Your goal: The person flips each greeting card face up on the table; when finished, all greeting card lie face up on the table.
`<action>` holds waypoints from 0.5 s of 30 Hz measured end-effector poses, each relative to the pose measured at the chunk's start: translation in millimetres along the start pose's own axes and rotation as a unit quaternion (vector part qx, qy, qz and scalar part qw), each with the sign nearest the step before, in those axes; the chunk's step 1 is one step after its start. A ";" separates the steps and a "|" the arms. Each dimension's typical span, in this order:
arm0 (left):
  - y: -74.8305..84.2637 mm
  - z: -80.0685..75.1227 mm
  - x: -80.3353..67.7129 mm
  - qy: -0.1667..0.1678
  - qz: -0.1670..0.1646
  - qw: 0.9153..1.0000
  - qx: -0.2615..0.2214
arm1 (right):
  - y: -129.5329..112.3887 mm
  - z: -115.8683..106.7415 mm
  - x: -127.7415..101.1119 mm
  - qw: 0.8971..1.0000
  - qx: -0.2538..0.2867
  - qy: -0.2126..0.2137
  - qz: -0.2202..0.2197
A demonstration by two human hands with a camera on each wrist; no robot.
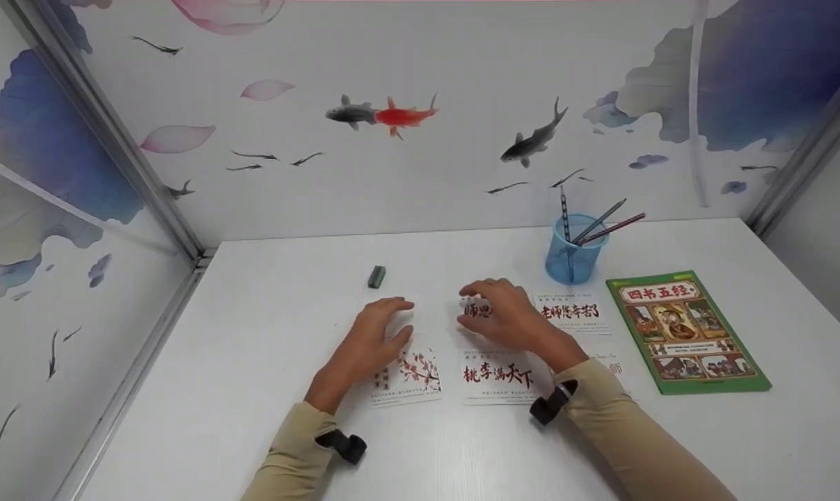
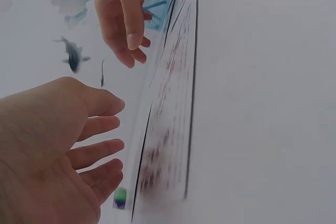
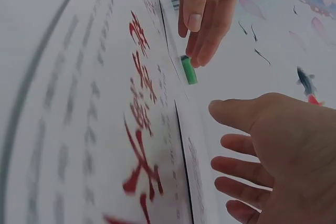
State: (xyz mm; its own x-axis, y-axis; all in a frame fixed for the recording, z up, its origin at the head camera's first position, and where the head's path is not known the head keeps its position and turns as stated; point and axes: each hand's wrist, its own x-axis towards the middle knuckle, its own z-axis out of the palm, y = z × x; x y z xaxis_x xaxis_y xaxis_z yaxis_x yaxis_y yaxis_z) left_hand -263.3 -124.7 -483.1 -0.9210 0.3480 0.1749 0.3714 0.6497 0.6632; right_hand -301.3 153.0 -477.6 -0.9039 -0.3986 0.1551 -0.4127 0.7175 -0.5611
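Table [image 1: 670, 445], white and wide, carries everything. A green book [image 1: 690, 332] lies flat near its right edge, with a blue cup [image 1: 571, 259] of pencils standing behind it. Printed cards are spread in the middle: the blossom card [image 1: 413, 372] under the left hand [image 1: 374, 334], the red-lettered card [image 1: 497, 376] just beside it. The right hand [image 1: 506, 313] rests over another card. Both hands have fingers spread and relaxed, gripping nothing. A small green eraser [image 1: 376, 276] lies beyond the left hand's fingers.
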 end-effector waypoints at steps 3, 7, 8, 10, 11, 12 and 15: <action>-14.1 -10.0 -10.4 0.022 -0.025 0.999 0.006 | -13.3 10.8 7.9 0.999 0.003 -0.028 -0.025; -28.4 -19.3 -19.3 0.045 -0.061 0.997 0.011 | -27.6 20.6 21.0 0.997 -0.007 -0.062 -0.037; -30.7 -20.6 -20.0 0.049 -0.068 0.996 0.010 | -30.0 22.5 24.2 0.997 -0.012 -0.070 -0.036; -33.1 -21.7 -19.7 0.052 -0.077 0.996 0.007 | -33.8 25.7 30.0 0.996 -0.010 -0.087 -0.026; -33.3 -21.6 -19.3 0.052 -0.080 0.995 0.005 | -35.1 27.1 32.6 0.995 -0.004 -0.093 -0.021; -33.0 -21.1 -18.7 0.052 -0.082 0.995 0.005 | -36.2 28.4 35.1 0.995 0.001 -0.099 -0.016; -30.3 -19.1 -17.7 0.045 -0.090 0.995 0.004 | -38.7 32.5 42.3 0.994 0.011 -0.107 -0.001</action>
State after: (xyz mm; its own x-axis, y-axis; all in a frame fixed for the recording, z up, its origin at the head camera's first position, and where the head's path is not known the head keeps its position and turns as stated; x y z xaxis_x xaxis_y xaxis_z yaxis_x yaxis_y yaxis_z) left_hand -260.4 -163.4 -492.4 -0.9795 0.1628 0.1185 0.1994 0.7019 0.6838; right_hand -319.9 89.8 -475.7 -0.8578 -0.5137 -0.0189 -0.4096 0.7052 -0.5787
